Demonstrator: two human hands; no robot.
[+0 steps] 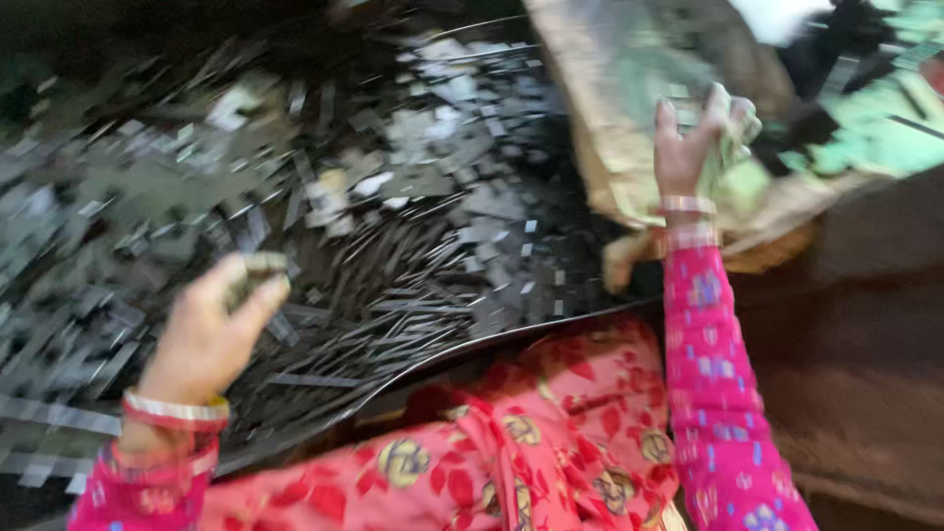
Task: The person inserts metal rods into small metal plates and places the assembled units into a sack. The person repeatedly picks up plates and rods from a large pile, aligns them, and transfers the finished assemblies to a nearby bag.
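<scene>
My left hand (211, 329) hovers over a big heap of thin grey metal scraps (393, 206) and pinches a small scrap piece (258, 265) between thumb and fingers. My right hand (688, 138) reaches up to the right and grips the crumpled edge of a tan woven sack (610, 108). Both wrists carry bangles, and pink patterned sleeves cover my arms. The picture is motion-blurred.
The scraps lie in a wide dark metal pan whose rim (442, 354) curves just in front of my lap in red flowered cloth (511, 442). Green and dark scraps (875, 108) lie behind the sack at top right. Brown floor (855, 334) is on the right.
</scene>
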